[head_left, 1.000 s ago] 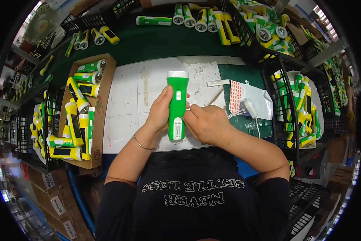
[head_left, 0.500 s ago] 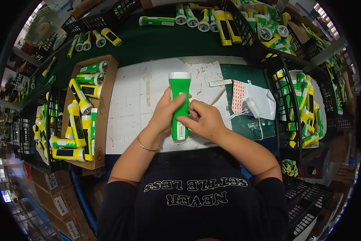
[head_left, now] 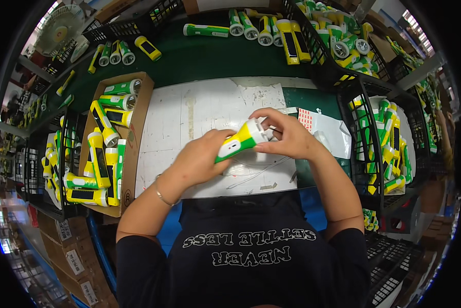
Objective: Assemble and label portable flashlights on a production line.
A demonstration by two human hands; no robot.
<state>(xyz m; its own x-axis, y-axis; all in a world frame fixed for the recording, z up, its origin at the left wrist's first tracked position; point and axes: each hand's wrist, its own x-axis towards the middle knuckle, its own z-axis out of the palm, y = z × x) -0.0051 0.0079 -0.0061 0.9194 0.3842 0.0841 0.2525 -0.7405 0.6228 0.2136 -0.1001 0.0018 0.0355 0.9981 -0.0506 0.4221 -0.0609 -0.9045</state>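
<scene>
A green and yellow flashlight (head_left: 239, 142) with a white head is held above the white work surface, tilted so its head points to the upper right. My left hand (head_left: 201, 156) wraps round its body and hides the tail end. The fingers and thumb of my right hand (head_left: 287, 136) grip the white head at the rim. A switch panel on the body faces up. Beneath lies a thin white cable (head_left: 251, 177), partly covered by the hands.
On the left stands a cardboard box (head_left: 143, 110) of flashlights. A black crate (head_left: 375, 149) with more flashlights is at the right. Several flashlights (head_left: 206, 31) lie along the far green table. A white sheet with red marks (head_left: 333, 126) lies right of my right hand.
The flashlight has turned from upright to slanted, and its yellow side and switch panel now show. My right hand has moved from its lower body up to the white head.
</scene>
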